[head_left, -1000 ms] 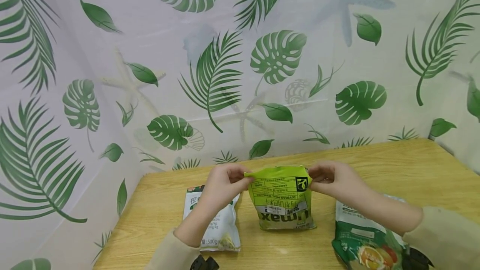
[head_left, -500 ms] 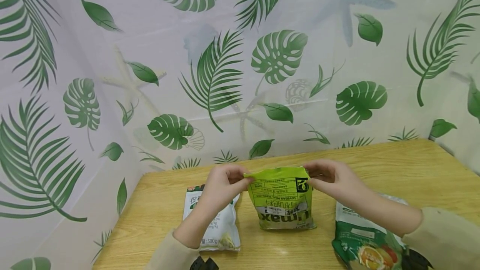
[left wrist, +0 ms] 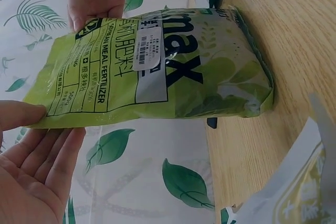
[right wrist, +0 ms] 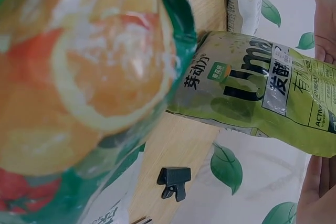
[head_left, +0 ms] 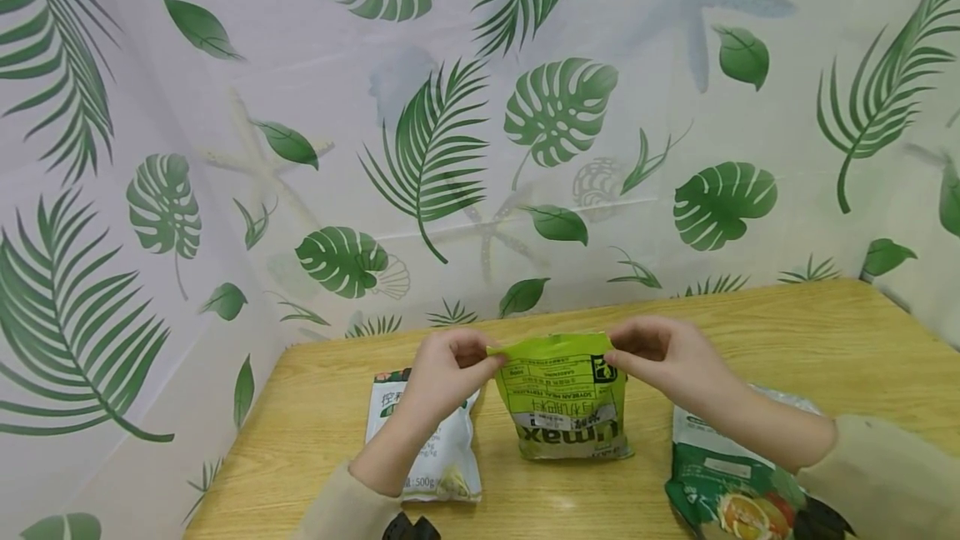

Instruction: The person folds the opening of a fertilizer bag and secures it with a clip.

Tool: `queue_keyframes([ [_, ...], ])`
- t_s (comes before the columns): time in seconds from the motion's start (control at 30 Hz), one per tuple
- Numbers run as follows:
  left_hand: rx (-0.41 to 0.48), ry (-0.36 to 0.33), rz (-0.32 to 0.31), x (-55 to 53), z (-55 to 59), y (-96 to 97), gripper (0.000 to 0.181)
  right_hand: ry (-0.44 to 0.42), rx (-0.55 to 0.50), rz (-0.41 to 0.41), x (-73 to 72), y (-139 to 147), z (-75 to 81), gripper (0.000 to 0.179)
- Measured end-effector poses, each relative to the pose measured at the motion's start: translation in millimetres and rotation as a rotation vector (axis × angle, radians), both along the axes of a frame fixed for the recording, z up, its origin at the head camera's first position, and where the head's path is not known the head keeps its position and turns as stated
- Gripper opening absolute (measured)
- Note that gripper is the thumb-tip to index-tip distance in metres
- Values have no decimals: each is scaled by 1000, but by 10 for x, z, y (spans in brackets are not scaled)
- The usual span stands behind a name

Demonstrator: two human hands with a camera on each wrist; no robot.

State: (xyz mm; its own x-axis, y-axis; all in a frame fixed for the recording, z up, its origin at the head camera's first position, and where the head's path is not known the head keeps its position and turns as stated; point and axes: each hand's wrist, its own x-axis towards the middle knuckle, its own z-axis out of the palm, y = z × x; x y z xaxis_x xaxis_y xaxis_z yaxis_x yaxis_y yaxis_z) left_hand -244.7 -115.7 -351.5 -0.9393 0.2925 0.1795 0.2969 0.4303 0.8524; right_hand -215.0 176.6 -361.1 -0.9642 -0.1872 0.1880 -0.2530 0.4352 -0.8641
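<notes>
A lime-green bag of soybean meal fertilizer (head_left: 566, 407) stands on the table, its print upside down in the head view. My left hand (head_left: 453, 369) pinches its top left corner; in the left wrist view the thumb of the left hand (left wrist: 37, 166) lies on the front and the fingers are behind. The top right corner is between the thumb and fingers of my right hand (head_left: 663, 357). In the right wrist view the right hand (right wrist: 317, 190) is partly hidden behind the bag. The top edge is drawn taut between both hands.
Left of the fertilizer, a white printed bag (head_left: 442, 457) lies partly under my left forearm. To the right is a green and white bag with fruit pictures (head_left: 727, 482), partly under my right forearm. A black clip (right wrist: 175, 183) is on the wooden table (head_left: 787, 332). A leaf-patterned cloth (head_left: 480, 148) hangs behind.
My right hand has shifted slightly left along the top edge, its thumb now further over the front of the fertilizer bag. The left hand and the bags stay almost still.
</notes>
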Motion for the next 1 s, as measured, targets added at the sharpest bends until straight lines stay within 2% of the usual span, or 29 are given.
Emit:
queue_keyframes([
  [0.13,11,9,-13,-19,-21,14,13,12,13,-9,-10,-19,2,28],
  [0.4,72,-47,-91,-49,-43,42,17,17,2,-3,-31,-72,10,26],
  [0.77,75,-103,-73,-66,-33,47,17,19,-16,11,-28,-97,35,20],
  [1.0,118,-172,-59,-71,-34,47,19,11,-40,21,-37,-105,54,17],
])
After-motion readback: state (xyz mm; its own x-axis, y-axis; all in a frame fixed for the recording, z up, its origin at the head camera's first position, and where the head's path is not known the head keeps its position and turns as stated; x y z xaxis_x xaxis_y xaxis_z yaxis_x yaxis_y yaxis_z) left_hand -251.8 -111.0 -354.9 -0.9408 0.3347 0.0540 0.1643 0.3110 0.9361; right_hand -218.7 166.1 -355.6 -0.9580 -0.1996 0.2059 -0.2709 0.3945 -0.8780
